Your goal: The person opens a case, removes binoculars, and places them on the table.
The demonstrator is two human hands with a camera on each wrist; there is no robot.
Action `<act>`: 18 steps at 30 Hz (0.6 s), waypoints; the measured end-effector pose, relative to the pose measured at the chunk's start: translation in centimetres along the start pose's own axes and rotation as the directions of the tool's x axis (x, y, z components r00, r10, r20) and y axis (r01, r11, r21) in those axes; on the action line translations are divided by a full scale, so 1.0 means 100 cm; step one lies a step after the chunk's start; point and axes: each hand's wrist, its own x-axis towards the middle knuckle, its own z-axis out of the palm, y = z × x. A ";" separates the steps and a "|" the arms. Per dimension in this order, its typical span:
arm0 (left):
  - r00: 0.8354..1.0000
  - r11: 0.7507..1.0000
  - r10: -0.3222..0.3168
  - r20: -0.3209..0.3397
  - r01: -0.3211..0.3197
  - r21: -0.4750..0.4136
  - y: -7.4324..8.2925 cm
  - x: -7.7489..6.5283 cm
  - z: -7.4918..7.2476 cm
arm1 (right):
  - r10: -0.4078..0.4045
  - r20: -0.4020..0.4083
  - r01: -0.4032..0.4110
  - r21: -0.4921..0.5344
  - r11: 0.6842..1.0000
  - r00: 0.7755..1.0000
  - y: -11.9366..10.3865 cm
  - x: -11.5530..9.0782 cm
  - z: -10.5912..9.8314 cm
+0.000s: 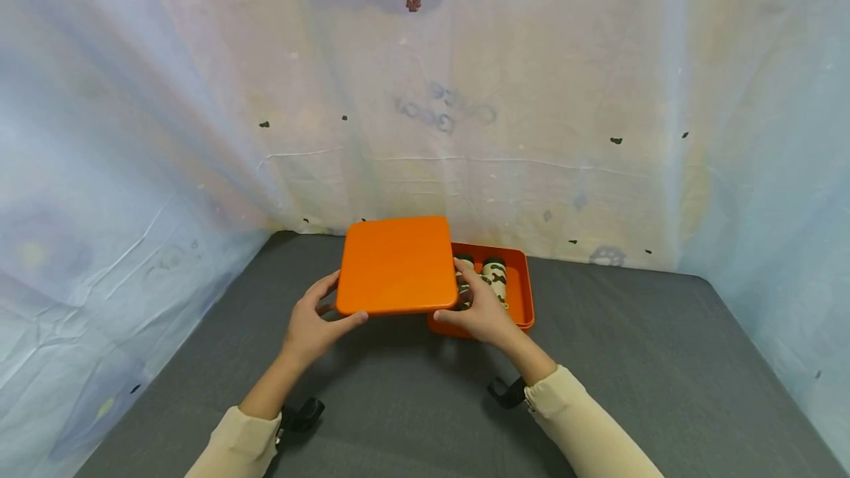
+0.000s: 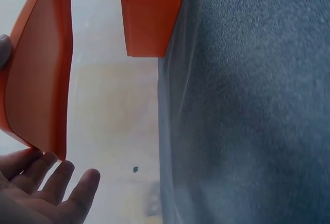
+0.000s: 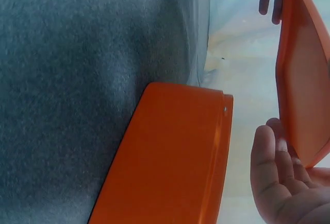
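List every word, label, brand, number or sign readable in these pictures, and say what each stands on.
No text can be read.
Orange lid and orange box: no lettering on the visible surfaces.
Patterned cylinders: any print is too small to tell.
Backdrop sheet: faint swirls, no legible words.

Lid [image 1: 397,265] between left hand [image 1: 311,330] and right hand [image 1: 483,313], above the table [image 1: 412,419].
Right of it, behind the right hand, the box [image 1: 521,292] rests before the curtain [image 1: 518,80], holding what seem two tubes [image 1: 495,276].
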 end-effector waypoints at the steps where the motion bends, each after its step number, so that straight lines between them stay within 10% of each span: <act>1: 1.000 1.000 0.000 -0.002 0.000 0.001 -0.001 -0.001 -0.001 | 0.003 0.000 -0.003 -0.015 1.000 1.000 -0.001 0.000 0.001; 18: 1.000 0.999 -0.006 0.009 0.005 0.041 -0.004 -0.009 -0.021 | 0.001 0.075 -0.005 0.057 0.998 0.997 -0.039 -0.014 0.012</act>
